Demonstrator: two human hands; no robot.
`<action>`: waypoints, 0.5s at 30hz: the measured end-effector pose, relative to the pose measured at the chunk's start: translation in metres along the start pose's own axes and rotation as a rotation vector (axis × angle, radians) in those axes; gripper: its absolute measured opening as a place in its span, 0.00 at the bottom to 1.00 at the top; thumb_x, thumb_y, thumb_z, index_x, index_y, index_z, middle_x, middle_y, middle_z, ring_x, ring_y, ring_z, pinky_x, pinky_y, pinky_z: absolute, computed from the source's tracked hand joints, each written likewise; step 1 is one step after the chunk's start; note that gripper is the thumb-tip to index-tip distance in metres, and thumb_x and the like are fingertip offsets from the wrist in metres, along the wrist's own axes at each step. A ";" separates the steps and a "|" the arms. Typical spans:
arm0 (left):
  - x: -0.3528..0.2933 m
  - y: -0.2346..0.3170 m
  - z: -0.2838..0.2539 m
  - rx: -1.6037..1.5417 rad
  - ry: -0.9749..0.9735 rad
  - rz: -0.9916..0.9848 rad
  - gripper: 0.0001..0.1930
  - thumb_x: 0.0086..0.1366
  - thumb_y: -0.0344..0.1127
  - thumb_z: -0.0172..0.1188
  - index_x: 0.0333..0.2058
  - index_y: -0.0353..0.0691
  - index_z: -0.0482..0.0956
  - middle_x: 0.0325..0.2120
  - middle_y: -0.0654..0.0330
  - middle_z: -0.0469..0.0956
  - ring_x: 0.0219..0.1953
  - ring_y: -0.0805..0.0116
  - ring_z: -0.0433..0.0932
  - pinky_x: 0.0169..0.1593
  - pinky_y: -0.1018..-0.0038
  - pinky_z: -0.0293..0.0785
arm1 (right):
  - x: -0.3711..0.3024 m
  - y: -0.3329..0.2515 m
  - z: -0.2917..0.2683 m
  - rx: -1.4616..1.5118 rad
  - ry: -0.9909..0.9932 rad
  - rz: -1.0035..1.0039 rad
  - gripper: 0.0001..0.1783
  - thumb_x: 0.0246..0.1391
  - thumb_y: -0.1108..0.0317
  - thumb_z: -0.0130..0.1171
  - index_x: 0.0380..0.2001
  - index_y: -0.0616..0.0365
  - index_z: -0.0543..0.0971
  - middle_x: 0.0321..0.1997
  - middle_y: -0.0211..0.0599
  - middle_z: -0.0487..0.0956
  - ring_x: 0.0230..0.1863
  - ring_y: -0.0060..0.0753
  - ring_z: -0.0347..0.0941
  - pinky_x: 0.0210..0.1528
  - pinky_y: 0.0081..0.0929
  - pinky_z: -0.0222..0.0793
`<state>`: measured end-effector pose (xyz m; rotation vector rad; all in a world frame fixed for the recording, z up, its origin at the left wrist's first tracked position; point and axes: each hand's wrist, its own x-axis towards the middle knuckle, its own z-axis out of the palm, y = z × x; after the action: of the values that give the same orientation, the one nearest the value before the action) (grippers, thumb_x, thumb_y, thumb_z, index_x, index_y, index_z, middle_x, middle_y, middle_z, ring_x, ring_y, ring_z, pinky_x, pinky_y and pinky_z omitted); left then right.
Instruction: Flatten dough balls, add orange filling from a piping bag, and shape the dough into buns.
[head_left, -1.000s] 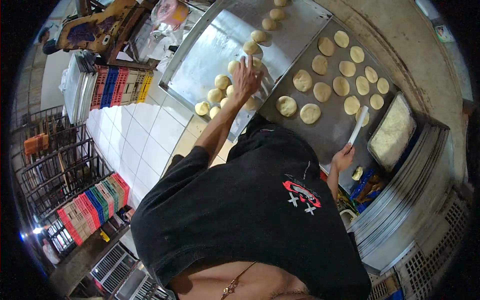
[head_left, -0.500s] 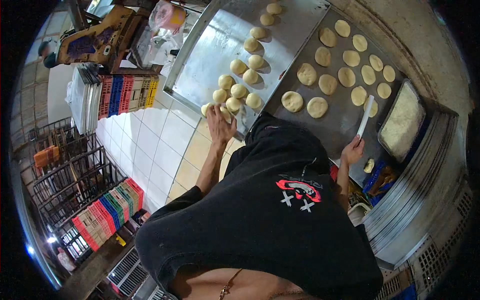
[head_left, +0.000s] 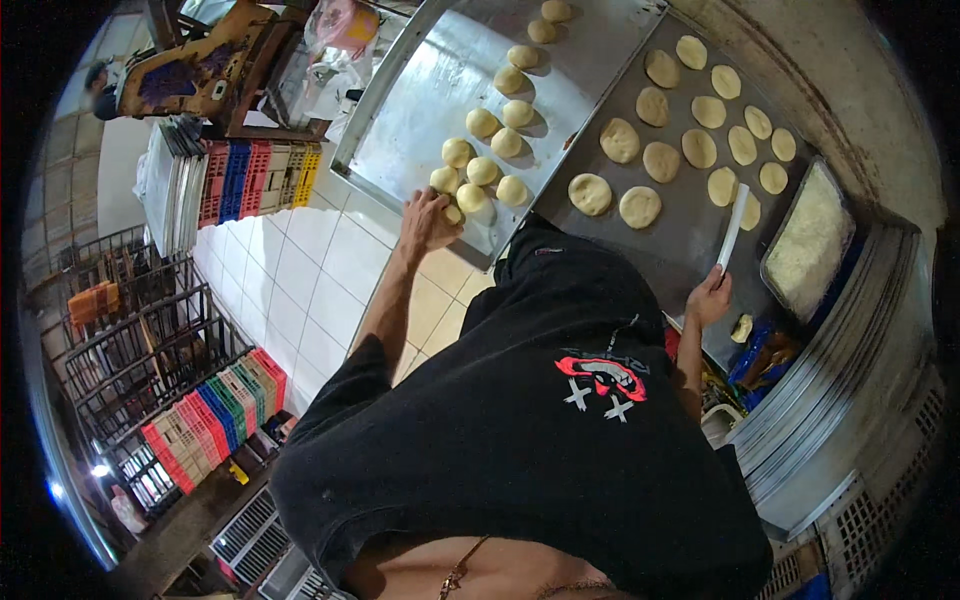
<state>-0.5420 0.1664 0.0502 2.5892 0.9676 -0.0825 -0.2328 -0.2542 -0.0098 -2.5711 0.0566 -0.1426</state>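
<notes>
At the near left corner of the shiny metal tray (head_left: 400,120), my left hand (head_left: 428,222) is closed, fingers curled round a pale dough ball (head_left: 453,214) that partly shows beside them. Several more round dough balls (head_left: 482,171) run from there toward the tray's far end. My right hand (head_left: 709,298) grips the lower end of a white flat stick (head_left: 734,225), tilted up over the darker tray (head_left: 680,215). Flattened dough rounds (head_left: 640,207) lie across that darker tray. The stick's upper end overlaps one dough round (head_left: 749,211) near the right side.
A rectangular pan of pale, crumbly filling (head_left: 808,240) sits at right, with a small dough scrap (head_left: 741,328) and a blue wrapper (head_left: 760,362) nearby. Stacked metal trays (head_left: 830,370) stand lower right. Coloured plastic crates (head_left: 220,410) and dark racks (head_left: 150,340) are at left.
My left hand has drawn its fingers together round dough at the tray corner and shifted slightly left. My right hand and the white stick have stayed almost in place.
</notes>
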 end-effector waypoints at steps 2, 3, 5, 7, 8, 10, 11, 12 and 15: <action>0.017 -0.004 -0.010 -0.145 -0.141 0.090 0.16 0.39 0.37 0.64 0.30 0.38 0.79 0.33 0.51 0.74 0.37 0.48 0.75 0.41 0.61 0.74 | 0.002 0.000 0.000 -0.013 0.020 -0.024 0.30 0.60 0.40 0.47 0.42 0.58 0.78 0.27 0.48 0.81 0.30 0.54 0.78 0.30 0.45 0.70; 0.017 -0.009 -0.019 -0.099 -0.230 0.121 0.17 0.38 0.36 0.65 0.30 0.37 0.79 0.33 0.50 0.74 0.37 0.47 0.76 0.40 0.62 0.74 | 0.002 0.001 -0.001 -0.028 0.033 -0.054 0.28 0.61 0.41 0.47 0.40 0.58 0.78 0.26 0.48 0.80 0.29 0.53 0.78 0.29 0.45 0.70; 0.027 -0.032 -0.042 -0.081 -0.280 -0.011 0.16 0.38 0.35 0.66 0.29 0.35 0.76 0.33 0.50 0.73 0.38 0.48 0.75 0.40 0.61 0.73 | 0.003 -0.001 0.000 0.001 0.033 -0.038 0.27 0.61 0.43 0.48 0.38 0.58 0.78 0.25 0.48 0.80 0.28 0.53 0.78 0.28 0.46 0.69; 0.036 -0.041 -0.080 -0.022 -0.037 -0.050 0.16 0.40 0.34 0.67 0.28 0.35 0.74 0.33 0.49 0.73 0.38 0.47 0.73 0.39 0.58 0.72 | 0.002 -0.004 0.000 0.027 0.017 -0.032 0.26 0.61 0.44 0.48 0.36 0.58 0.78 0.24 0.47 0.79 0.27 0.53 0.77 0.27 0.46 0.68; 0.045 -0.042 -0.098 0.081 0.108 -0.014 0.16 0.41 0.35 0.67 0.29 0.36 0.73 0.33 0.49 0.73 0.38 0.47 0.73 0.39 0.57 0.71 | 0.001 -0.007 0.001 0.015 0.057 -0.025 0.26 0.61 0.44 0.48 0.35 0.58 0.78 0.23 0.47 0.79 0.26 0.53 0.77 0.26 0.46 0.67; 0.067 -0.052 -0.112 0.185 0.256 0.019 0.17 0.42 0.35 0.67 0.30 0.37 0.72 0.33 0.49 0.73 0.38 0.46 0.72 0.40 0.55 0.70 | 0.003 -0.008 0.004 0.007 0.094 -0.021 0.26 0.61 0.44 0.49 0.34 0.59 0.78 0.23 0.48 0.79 0.25 0.53 0.77 0.25 0.45 0.67; 0.078 -0.060 -0.110 0.214 0.272 0.039 0.18 0.42 0.36 0.68 0.32 0.39 0.73 0.34 0.49 0.73 0.39 0.45 0.72 0.41 0.55 0.70 | 0.004 -0.002 0.006 0.001 0.086 -0.021 0.26 0.61 0.44 0.49 0.35 0.59 0.78 0.23 0.47 0.79 0.25 0.53 0.76 0.25 0.45 0.67; 0.091 -0.069 -0.107 0.243 0.289 0.059 0.19 0.42 0.37 0.69 0.34 0.40 0.73 0.34 0.49 0.73 0.39 0.45 0.72 0.42 0.54 0.69 | 0.004 0.003 0.008 -0.005 0.078 -0.022 0.26 0.61 0.44 0.48 0.35 0.59 0.78 0.23 0.47 0.79 0.24 0.53 0.76 0.25 0.45 0.66; 0.106 -0.121 -0.039 0.391 -0.026 -0.122 0.36 0.42 0.44 0.69 0.50 0.45 0.65 0.47 0.53 0.69 0.52 0.47 0.69 0.49 0.41 0.65 | 0.001 -0.003 0.002 -0.010 0.060 -0.041 0.27 0.60 0.44 0.49 0.36 0.59 0.79 0.25 0.47 0.79 0.25 0.51 0.76 0.26 0.43 0.67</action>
<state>-0.5417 0.3299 0.0276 2.8631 1.2012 -0.3703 -0.2316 -0.2510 -0.0095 -2.5784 0.0276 -0.2350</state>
